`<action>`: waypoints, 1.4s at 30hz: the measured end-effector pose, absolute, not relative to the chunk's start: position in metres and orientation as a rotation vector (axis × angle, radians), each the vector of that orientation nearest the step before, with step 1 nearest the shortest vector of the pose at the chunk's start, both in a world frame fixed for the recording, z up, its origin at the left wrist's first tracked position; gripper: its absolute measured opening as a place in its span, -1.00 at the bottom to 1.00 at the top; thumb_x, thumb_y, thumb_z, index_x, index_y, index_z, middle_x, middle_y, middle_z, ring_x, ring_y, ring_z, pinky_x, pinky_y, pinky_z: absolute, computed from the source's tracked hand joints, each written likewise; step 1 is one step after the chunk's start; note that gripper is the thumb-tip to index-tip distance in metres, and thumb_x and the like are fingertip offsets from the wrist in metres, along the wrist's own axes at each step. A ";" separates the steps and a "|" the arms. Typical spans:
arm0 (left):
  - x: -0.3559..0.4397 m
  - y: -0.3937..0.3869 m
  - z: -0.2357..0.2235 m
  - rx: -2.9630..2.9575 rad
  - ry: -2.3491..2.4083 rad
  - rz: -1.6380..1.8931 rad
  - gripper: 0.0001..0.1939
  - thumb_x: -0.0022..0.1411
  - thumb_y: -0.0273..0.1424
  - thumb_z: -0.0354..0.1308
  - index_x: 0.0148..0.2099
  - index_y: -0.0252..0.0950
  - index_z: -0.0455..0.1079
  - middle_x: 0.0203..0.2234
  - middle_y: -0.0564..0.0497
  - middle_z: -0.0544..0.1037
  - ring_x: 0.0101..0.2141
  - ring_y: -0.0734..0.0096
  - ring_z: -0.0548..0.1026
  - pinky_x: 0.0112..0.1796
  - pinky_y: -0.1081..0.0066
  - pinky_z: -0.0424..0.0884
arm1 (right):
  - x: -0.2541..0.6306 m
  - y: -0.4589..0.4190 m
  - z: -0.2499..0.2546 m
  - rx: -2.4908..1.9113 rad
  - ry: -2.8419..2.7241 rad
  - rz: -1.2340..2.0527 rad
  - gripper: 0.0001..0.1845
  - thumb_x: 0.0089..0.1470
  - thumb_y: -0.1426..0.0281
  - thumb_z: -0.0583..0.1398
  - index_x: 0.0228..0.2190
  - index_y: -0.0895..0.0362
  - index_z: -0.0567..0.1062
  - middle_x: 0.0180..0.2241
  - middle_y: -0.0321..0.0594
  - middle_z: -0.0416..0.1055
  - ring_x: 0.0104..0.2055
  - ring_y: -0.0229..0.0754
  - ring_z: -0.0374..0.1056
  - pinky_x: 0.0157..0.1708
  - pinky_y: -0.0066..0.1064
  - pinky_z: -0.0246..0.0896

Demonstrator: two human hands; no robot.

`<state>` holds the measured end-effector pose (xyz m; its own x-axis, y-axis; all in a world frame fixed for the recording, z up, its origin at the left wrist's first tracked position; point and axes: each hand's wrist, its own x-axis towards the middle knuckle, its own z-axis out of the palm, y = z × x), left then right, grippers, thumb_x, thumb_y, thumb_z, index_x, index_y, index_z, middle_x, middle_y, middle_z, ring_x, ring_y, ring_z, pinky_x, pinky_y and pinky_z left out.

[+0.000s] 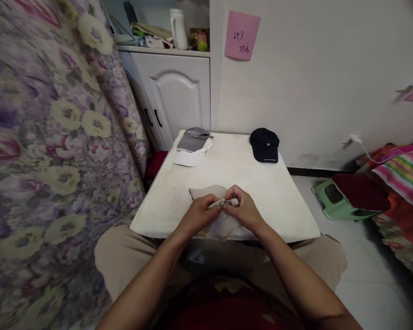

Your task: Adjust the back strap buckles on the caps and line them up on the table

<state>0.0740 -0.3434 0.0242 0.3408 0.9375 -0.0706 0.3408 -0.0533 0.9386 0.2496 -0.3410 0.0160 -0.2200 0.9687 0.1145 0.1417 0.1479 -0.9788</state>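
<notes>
A beige baseball cap (208, 191) lies at the near edge of the white table, its brim pointing away from me and to the left. My left hand (203, 210) is closed, pinching the cap's back strap. Close beside it, my right hand (241, 207) grips the other part of the strap (231, 201), where a small metal buckle seems to show between the fingers. The pale crown (223, 225) hangs below both hands, partly over the table's edge. My fingers hide much of the strap.
On the table (234, 167), a grey cap (194, 139) rests on a white cap (192, 158) at the back left. A navy cap (265, 145) sits at the back right. A floral curtain (55, 160) hangs on the left; a green stool (333, 201) stands right.
</notes>
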 end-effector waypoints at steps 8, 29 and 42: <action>0.071 -0.341 0.027 1.559 1.211 0.743 -0.71 0.12 -0.19 0.15 -0.44 -0.33 0.33 -0.61 0.14 0.26 -0.55 0.51 0.18 -0.54 0.53 0.05 | 0.266 -0.337 0.014 -0.981 -1.528 1.432 -0.77 -0.04 0.33 0.28 -0.28 0.09 0.43 -0.41 -0.34 0.36 -0.44 -0.28 0.22 -0.44 -0.46 0.07; 0.068 -0.339 0.032 1.349 1.065 0.711 -0.66 0.10 -0.14 0.13 -0.49 -0.32 0.26 -0.64 0.16 0.18 -0.58 0.54 0.12 -0.56 0.52 0.02 | 0.278 -0.329 0.029 -0.826 -2.016 1.098 -0.82 0.12 0.41 0.20 -0.19 0.02 0.50 -0.21 -0.23 0.43 -0.14 -0.13 0.35 -0.10 -0.27 0.23; 0.074 -0.344 0.034 1.699 1.162 0.743 -0.68 0.22 -0.21 0.01 -0.47 -0.32 0.32 -0.61 0.12 0.23 -0.52 0.48 0.17 -0.52 0.50 0.04 | 0.250 -0.338 0.026 -1.039 -1.700 1.242 -0.88 -0.07 0.49 0.21 -0.40 0.10 0.38 -0.46 -0.39 0.29 -0.44 -0.27 0.21 -0.42 -0.45 0.11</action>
<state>0.0742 -0.3439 0.0345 0.3728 0.9278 -0.0164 0.3737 -0.1340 0.9178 0.2496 -0.3379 0.0264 -0.3679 0.9223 0.1183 0.1681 0.1911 -0.9671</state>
